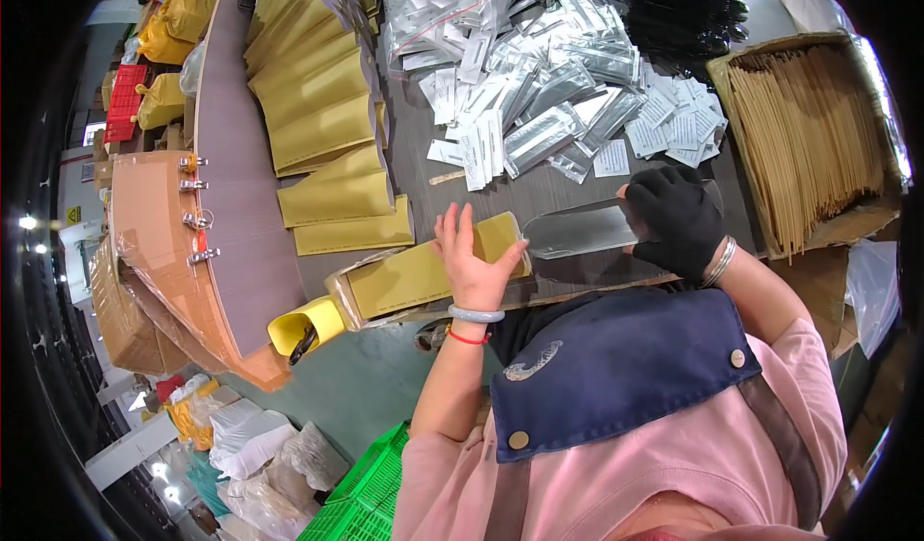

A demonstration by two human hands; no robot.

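My bare left hand (474, 257) rests with its fingers spread on a gold paper sleeve (404, 279), near its right end. The sleeve lies in a shallow, tape-edged holder at the table's front edge. In a black fingerless glove, my right hand (674, 221) grips a clear, flat plastic sleeve (582, 232) across its width, thumb on the near side and a finger on the far side. This plastic piece lies just right of the gold sleeve; its right part is hidden under the glove.
Gold sleeves (313, 108) fan out at left. Small silver packets (549, 137) and white printed cards (679, 122) are heaped ahead, with black plastic items (683, 7) behind. A carton (741, 69) of wooden sticks stands right. A yellow holder (313, 324) sits at the front edge.
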